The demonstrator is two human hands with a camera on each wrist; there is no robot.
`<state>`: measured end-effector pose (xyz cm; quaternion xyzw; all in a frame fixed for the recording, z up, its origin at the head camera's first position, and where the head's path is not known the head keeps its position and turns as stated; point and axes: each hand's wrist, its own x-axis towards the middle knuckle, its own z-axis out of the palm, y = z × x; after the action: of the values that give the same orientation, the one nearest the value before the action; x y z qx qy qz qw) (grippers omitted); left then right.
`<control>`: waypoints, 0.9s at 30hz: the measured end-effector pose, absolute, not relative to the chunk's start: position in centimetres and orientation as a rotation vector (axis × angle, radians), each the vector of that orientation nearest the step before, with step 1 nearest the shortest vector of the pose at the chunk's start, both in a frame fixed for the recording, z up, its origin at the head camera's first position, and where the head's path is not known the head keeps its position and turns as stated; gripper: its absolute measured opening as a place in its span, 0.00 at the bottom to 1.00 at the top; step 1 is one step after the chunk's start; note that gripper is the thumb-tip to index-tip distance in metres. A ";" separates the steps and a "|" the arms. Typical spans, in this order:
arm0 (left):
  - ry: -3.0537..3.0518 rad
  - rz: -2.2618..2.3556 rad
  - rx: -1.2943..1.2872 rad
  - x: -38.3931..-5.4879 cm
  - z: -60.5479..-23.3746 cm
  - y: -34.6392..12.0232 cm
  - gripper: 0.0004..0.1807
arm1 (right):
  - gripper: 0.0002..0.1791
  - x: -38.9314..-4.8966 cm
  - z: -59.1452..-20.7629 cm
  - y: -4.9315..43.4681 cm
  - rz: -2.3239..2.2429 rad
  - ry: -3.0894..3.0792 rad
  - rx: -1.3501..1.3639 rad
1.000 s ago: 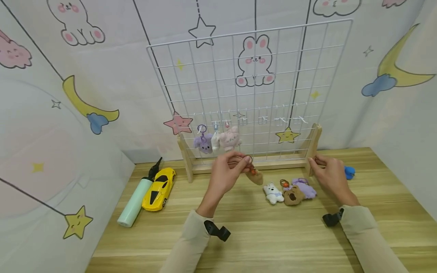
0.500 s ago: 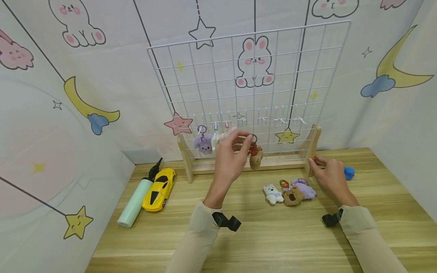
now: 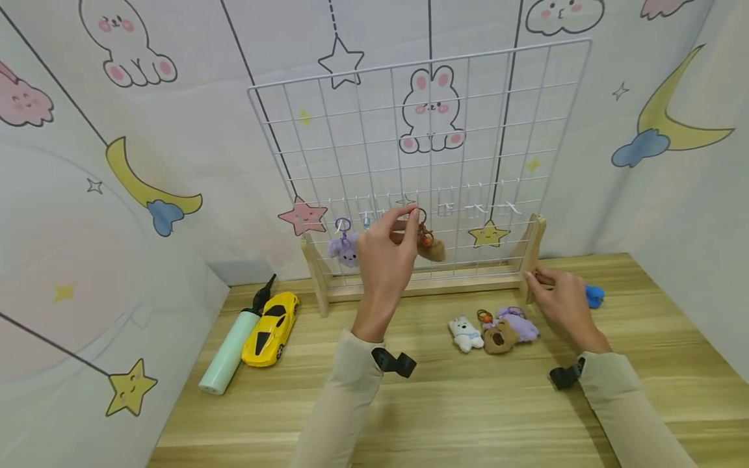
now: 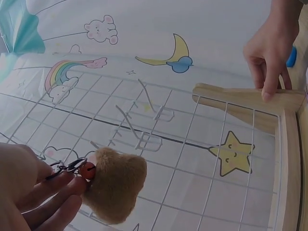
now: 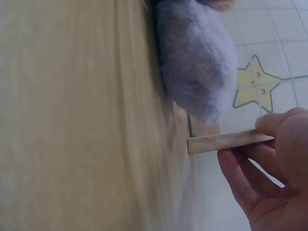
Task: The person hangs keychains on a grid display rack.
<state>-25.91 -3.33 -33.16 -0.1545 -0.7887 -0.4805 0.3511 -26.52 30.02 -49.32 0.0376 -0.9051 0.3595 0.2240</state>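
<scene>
My left hand (image 3: 386, 260) pinches the ring of a brown plush keychain (image 3: 432, 249), raised in front of the white wire grid rack (image 3: 462, 123). An orange bead (image 4: 87, 170) sits between ring and plush in the left wrist view. At the rack's right end, my right hand (image 3: 564, 302) grips the wooden upright (image 3: 532, 257) between thumb and fingers. A purple plush keychain (image 3: 344, 249) hangs at the left of the rack; the charms beside it are mostly hidden behind my left hand. White hooks (image 4: 153, 142) project from the grid.
On the table lie a white bear plush (image 3: 466, 334), a brown plush (image 3: 499, 337) and a purple plush (image 3: 521, 325). To the left are a yellow toy car (image 3: 272, 329) and a mint-green pump (image 3: 230, 354). A blue object (image 3: 595, 297) lies beyond my right hand.
My left hand has risen toward the grid's hooks, lifting the brown plush keychain from near the table. My right hand stays on the wooden upright.
</scene>
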 end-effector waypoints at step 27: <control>-2.099 -1.152 -0.359 -27.1 -34.1 -3.8 0.13 | 0.26 -26.5 -49.4 30.0 0.988 -2.480 0.115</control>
<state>-27.09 -3.84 -34.09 -0.1388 -0.8114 -0.4452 0.3525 -26.50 30.04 -49.43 0.0419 -0.9026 0.3597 0.2327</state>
